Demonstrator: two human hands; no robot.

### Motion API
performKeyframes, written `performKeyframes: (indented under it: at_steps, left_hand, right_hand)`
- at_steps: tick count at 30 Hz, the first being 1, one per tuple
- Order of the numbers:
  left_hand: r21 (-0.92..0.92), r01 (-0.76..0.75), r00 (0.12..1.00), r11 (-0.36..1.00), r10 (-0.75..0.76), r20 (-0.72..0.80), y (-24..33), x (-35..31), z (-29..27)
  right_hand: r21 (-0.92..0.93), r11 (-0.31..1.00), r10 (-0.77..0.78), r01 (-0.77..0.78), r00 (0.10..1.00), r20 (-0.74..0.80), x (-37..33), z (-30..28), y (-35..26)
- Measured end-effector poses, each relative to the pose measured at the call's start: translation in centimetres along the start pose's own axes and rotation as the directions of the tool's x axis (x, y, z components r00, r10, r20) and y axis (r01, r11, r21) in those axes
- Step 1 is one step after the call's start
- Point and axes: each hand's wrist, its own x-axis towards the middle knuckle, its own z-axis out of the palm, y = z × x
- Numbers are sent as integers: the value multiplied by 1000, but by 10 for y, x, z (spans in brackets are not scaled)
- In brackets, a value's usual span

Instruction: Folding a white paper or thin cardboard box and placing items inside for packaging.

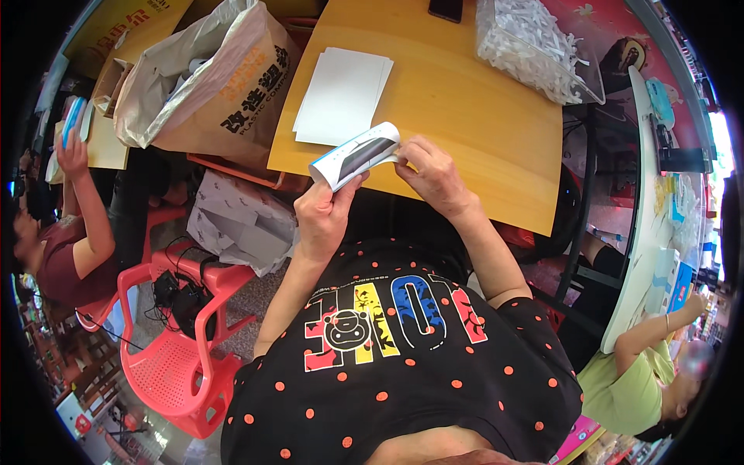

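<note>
A curled printed sheet (358, 157), white with a dark grey picture and a blue edge, is held up just over the near edge of the wooden table (457, 101). My left hand (325, 209) grips its lower left part, thumb pressed against the paper. At its right end, my right hand (431, 172) pinches the sheet's edge between thumb and fingers. A stack of white sheets (341, 93) lies flat on the table just beyond the curled sheet, its edges slightly fanned.
Left of the table stands a big woven sack (225, 93), beside a pink plastic chair (170, 372) with black cables. A clear bin of white paper strips (535, 50) and a dark phone (446, 9) are at the far side. One person (74, 240) sits left, another (635, 387) right.
</note>
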Motion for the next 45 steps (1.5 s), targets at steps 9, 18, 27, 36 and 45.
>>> performKeyframes:
  at_steps: [9, 18, 27, 36, 45]
  left_hand:
    - [152, -163, 985, 975, 170, -30, -7, -1, -10]
    - [277, -261, 965, 925, 259, 45, 7, 3, -16]
    - [279, -241, 971, 930, 227, 80, -1, -2, -19]
    - [422, -307, 952, 853, 282, 121, -6, -3, -26]
    - [387, -374, 927, 843, 352, 129, -6, 2, -23]
  right_hand:
    - [391, 747, 517, -538, 840, 168, 10, -25, -3]
    - [311, 738, 425, -599, 770, 476, 15, -31, 5]
    - [259, 744, 448, -616, 747, 491, 9, -16, 3]
    - [427, 601, 492, -676, 733, 469, 6, -27, 5]
    - [310, 680, 505, -665, 731, 459, 12, -21, 13]
